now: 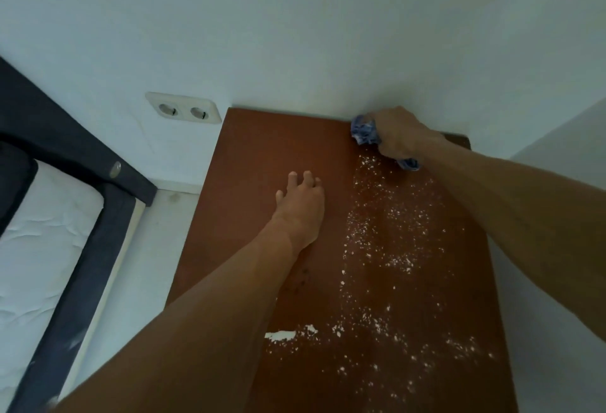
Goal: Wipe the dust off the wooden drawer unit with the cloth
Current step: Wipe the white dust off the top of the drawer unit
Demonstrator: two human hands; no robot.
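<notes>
- Right hand (400, 132) is gripping a bunched blue-and-white cloth (363, 130), with the fingers curled round it. Cloth ends are showing on both sides of the fist.
- The cloth is pressing on the far right corner of the wooden drawer unit (262, 156), close against the white wall (295, 35).
- Left hand (301, 204) is lying flat on the top, left of centre, with the fingers straight and slightly spread, holding nothing.
- Only the reddish-brown top of the unit is showing from this angle.
- White dust (387, 248) is lying in a scattered band along the right half of the top, running from just below the cloth down to the near edge.
- A denser white patch (285, 334) is sitting left of that band, towards the near end.
- Small dark marks (303, 276) are showing between the left hand and the patch. They are possibly stains, but are too blurred to tell.
- A double socket (183, 112) is sitting on the wall just left of the unit's far left corner.
- A dark bed frame (65, 137) with a white mattress (42, 248) is standing well to the left, with a strip of pale floor (147, 248) lying between it and the unit.
</notes>
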